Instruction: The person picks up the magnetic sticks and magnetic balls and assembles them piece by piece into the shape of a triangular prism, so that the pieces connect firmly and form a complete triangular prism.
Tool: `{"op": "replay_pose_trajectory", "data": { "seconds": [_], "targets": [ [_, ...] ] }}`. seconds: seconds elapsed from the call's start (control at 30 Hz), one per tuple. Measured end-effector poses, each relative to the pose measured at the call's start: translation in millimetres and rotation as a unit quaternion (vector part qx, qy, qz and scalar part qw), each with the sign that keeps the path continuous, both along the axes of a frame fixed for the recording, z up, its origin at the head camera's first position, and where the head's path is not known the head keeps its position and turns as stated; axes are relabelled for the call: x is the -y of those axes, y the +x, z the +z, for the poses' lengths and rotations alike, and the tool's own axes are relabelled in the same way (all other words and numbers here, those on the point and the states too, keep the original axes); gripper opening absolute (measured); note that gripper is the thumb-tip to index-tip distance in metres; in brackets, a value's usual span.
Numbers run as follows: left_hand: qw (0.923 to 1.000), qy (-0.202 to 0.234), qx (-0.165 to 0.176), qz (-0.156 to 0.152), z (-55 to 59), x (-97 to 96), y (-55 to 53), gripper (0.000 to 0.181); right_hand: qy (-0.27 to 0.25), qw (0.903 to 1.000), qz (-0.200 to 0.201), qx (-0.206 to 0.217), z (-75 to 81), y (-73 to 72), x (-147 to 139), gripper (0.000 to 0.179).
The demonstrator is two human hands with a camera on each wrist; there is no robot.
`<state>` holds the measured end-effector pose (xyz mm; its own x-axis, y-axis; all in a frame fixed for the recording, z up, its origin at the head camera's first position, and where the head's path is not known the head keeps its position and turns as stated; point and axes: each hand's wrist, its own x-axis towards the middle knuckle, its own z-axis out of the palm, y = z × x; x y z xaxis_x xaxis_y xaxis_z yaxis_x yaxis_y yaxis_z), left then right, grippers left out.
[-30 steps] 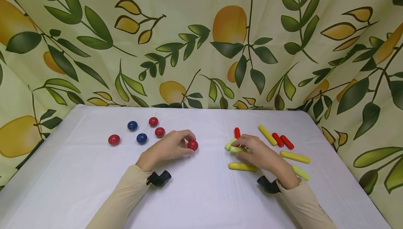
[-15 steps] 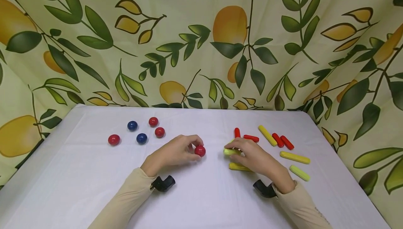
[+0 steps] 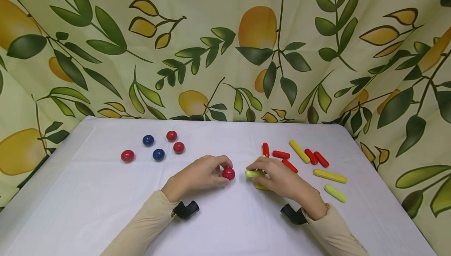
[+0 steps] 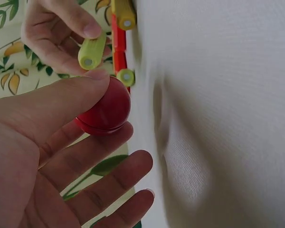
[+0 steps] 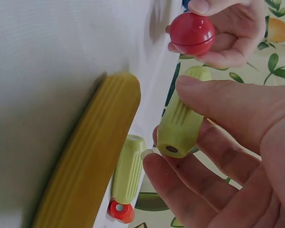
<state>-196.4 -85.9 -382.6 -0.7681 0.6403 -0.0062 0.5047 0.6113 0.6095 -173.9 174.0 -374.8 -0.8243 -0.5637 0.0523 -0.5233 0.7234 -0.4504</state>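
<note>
Right wrist: glossy ball (image 5: 192, 34); ribbed stick (image 5: 182, 118); hands (image 5: 270, 164) (image 5: 237, 33) pinch both

A cream fabric curtain printed with green leaves and orange fruit (image 3: 211, 64) fills the frame's upper half; below spreads a white cloth-covered desk (image 3: 88, 205).

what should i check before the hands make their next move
1. Left hand pinching the held ball: ok
2. Right hand pinching the held stick: ok
3. Gap between held ball and held stick: ok, they are apart
4. Nearest loose ball clear of left hand: ok
5. Yellow stick by right hand fully visible from head: not ok, partly covered
</note>
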Motion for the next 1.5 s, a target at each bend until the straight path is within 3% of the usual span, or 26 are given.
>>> {"op": "replay_pose_trajectory", "data": {
  "seconds": [0.67, 1.5],
  "targets": [
    [0.9996, 0.012, -0.006, -0.025, 1.1, -6.2, 6.0, 0.031, -0.01, 0.9998, 0.016, 0.006, -2.5, 5.3, 13, 0.032],
    [0.9992, -0.011, -0.013, -0.037, -2.4, -5.9, 5.2, 0.023, -0.039, 0.9988, 0.028, 0.012, -10.7, 3.6, 13, 0.022]
  ]
}}
